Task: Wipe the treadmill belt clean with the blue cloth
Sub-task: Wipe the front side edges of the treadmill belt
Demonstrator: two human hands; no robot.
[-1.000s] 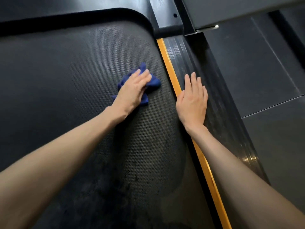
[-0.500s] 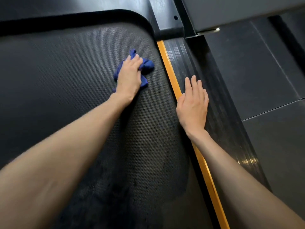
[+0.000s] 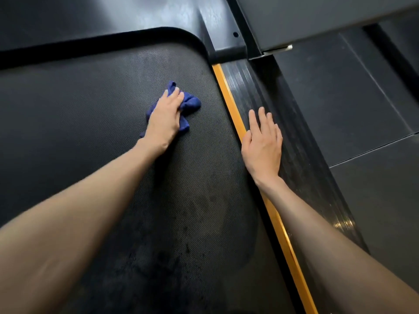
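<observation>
— What changed?
— My left hand (image 3: 166, 116), fingers curled over the bunched blue cloth (image 3: 190, 104), has pushed it further up the treadmill belt (image 3: 90, 109), off the orange strip (image 3: 227, 94). My right hand (image 3: 263, 141) stays flat on the side rail (image 3: 244, 82).
— Meaning?
— The smudges nearer me still need wiping, I think.

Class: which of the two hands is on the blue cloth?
The left hand, holding the cloth on the belt; the right hand lies flat on the side rail, touching no cloth.

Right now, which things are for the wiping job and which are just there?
For the job: cloth, belt, left hand.
Just there: right hand resting on the rail, orange strip, floor.
</observation>
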